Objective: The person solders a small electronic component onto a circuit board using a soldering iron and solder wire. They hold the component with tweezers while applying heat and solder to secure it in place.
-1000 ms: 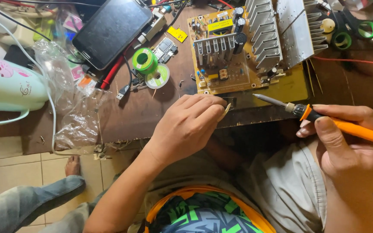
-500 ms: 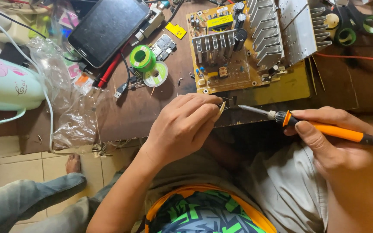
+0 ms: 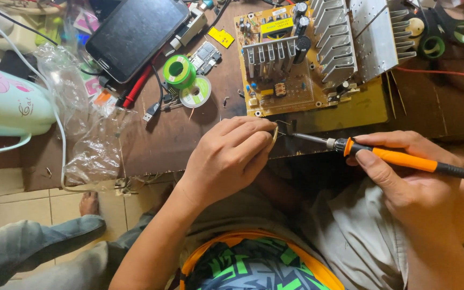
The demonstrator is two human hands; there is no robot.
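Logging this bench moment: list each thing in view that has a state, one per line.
left hand: pinching a small part at the table edge
right hand: gripping the soldering iron
soldering iron: held level, tip near the pinched part
tablet: screen dark
plastic bag: crumpled, open

1. The soldering iron [image 3: 398,157] sits further left in the frame than a second ago; its metal tip now lies just beside the small piece pinched in the left hand [image 3: 229,156], where earlier a clear gap separated them.
2. The right hand [image 3: 409,180] has come leftward with the iron, toward the centre of the frame.
3. The left hand's fingers [image 3: 253,131] are now pinched tighter around the small piece near the counter [image 3: 178,139] edge.
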